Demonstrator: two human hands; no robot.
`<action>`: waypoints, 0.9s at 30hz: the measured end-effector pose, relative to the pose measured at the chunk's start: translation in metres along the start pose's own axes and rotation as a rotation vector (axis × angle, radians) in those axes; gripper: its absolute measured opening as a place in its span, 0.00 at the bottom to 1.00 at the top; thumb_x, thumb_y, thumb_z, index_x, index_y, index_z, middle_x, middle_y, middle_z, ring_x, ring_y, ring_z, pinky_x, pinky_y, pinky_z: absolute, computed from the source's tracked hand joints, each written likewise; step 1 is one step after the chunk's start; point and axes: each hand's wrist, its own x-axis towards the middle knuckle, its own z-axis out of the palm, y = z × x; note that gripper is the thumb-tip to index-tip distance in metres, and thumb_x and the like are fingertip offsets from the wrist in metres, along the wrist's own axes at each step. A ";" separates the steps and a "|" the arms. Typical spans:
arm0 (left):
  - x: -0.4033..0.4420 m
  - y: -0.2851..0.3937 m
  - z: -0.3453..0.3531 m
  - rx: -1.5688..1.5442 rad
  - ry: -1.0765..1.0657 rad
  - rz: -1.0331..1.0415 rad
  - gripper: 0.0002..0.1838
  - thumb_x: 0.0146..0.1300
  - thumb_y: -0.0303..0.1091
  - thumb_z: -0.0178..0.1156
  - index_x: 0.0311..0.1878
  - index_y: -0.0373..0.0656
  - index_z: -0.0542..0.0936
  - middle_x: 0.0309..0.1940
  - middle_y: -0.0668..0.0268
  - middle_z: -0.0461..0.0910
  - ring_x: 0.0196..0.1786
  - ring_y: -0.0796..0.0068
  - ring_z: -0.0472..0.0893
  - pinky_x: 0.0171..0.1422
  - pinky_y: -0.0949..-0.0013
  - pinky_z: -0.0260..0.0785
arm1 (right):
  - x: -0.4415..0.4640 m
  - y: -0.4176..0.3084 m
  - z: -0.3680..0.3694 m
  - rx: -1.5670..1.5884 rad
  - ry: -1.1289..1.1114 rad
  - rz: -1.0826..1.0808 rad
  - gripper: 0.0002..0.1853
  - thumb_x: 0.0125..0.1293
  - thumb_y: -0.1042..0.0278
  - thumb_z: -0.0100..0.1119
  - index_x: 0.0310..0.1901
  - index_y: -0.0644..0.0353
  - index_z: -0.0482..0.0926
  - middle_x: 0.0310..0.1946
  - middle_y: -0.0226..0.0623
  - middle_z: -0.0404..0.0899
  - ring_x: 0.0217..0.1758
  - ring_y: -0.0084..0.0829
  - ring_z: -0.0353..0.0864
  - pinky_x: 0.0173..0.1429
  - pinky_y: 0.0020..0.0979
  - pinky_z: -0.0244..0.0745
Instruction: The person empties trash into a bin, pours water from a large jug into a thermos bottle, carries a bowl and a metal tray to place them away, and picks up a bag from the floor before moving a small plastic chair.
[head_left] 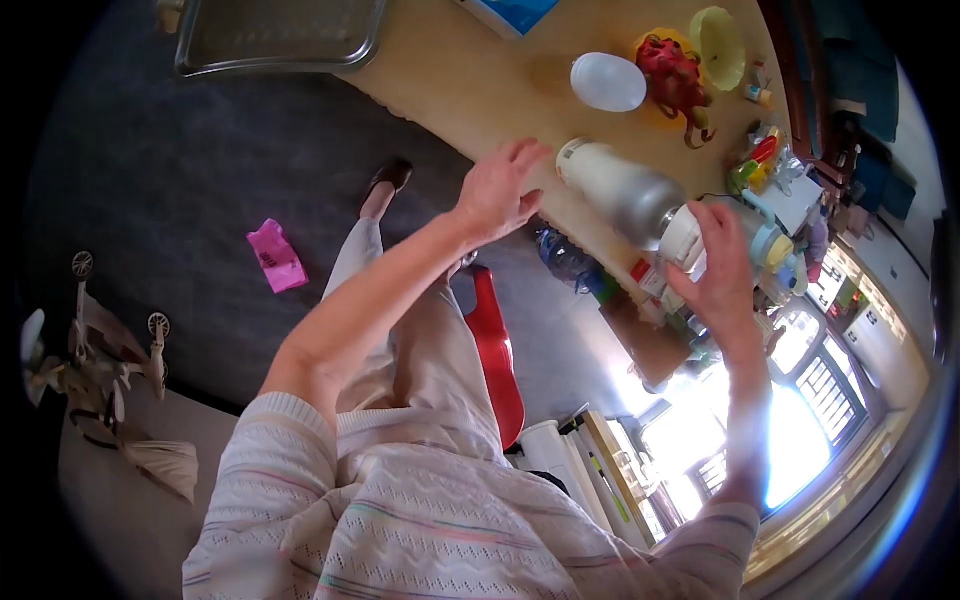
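A white and silver bottle (625, 192) lies across the view at the table's edge, its pale base toward the middle of the frame. My right hand (718, 270) has its fingers around the white lid (683, 242) at the bottle's neck end. Whether the lid is still joined to the bottle is unclear. Beside the base, my left hand (500, 192) is spread and holds nothing, with a small gap between it and the bottle. A white oval object (608, 82) and a red dragon fruit (672, 75) are farther back on the table (480, 90).
A metal tray (280, 35) sits at the table's upper left. Bags and cups crowd the right side, near a light blue-handled cup (770, 245). Below are a pink packet (277, 256) on the floor, a red seat (495, 365) and a stroller (110, 370).
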 end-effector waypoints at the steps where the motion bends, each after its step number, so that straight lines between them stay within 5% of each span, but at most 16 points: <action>1: 0.004 -0.005 -0.004 0.000 0.009 0.019 0.30 0.45 0.26 0.62 0.56 0.47 0.67 0.54 0.58 0.68 0.54 0.57 0.71 0.55 0.61 0.67 | 0.001 -0.001 0.001 -0.018 -0.002 -0.009 0.34 0.40 0.70 0.66 0.54 0.54 0.67 0.47 0.42 0.66 0.48 0.43 0.70 0.49 0.39 0.68; 10: 0.058 0.047 0.021 0.044 -0.142 0.464 0.43 0.34 0.39 0.72 0.59 0.47 0.65 0.55 0.59 0.67 0.58 0.54 0.67 0.61 0.56 0.62 | 0.006 -0.004 0.000 -0.255 -0.013 -0.204 0.34 0.36 0.71 0.66 0.53 0.53 0.69 0.45 0.41 0.68 0.48 0.43 0.69 0.50 0.38 0.68; 19: 0.068 0.070 0.049 -0.123 -0.137 0.529 0.43 0.26 0.42 0.75 0.52 0.41 0.69 0.41 0.57 0.76 0.49 0.56 0.75 0.54 0.61 0.67 | 0.006 0.003 0.008 -0.272 0.005 -0.197 0.28 0.43 0.64 0.64 0.51 0.54 0.70 0.43 0.42 0.71 0.45 0.41 0.73 0.48 0.36 0.70; 20: 0.068 0.070 0.048 -0.121 -0.161 0.521 0.43 0.27 0.41 0.75 0.53 0.42 0.69 0.44 0.57 0.76 0.49 0.56 0.75 0.54 0.62 0.67 | 0.007 0.011 0.014 -0.271 0.107 -0.274 0.27 0.48 0.55 0.61 0.50 0.57 0.70 0.36 0.45 0.75 0.40 0.43 0.77 0.45 0.37 0.72; 24: 0.070 0.070 0.051 -0.096 -0.173 0.464 0.49 0.23 0.46 0.76 0.56 0.45 0.69 0.47 0.59 0.77 0.52 0.59 0.75 0.56 0.66 0.65 | 0.021 0.013 0.019 -0.175 0.031 0.132 0.38 0.51 0.37 0.52 0.53 0.65 0.67 0.33 0.50 0.78 0.34 0.44 0.80 0.41 0.37 0.74; 27: 0.070 0.072 0.047 -0.072 -0.202 0.463 0.50 0.22 0.47 0.77 0.57 0.45 0.69 0.47 0.59 0.77 0.52 0.60 0.75 0.56 0.66 0.65 | 0.015 -0.007 0.002 0.090 -0.144 0.412 0.44 0.51 0.32 0.50 0.57 0.66 0.64 0.38 0.50 0.78 0.36 0.44 0.81 0.43 0.36 0.75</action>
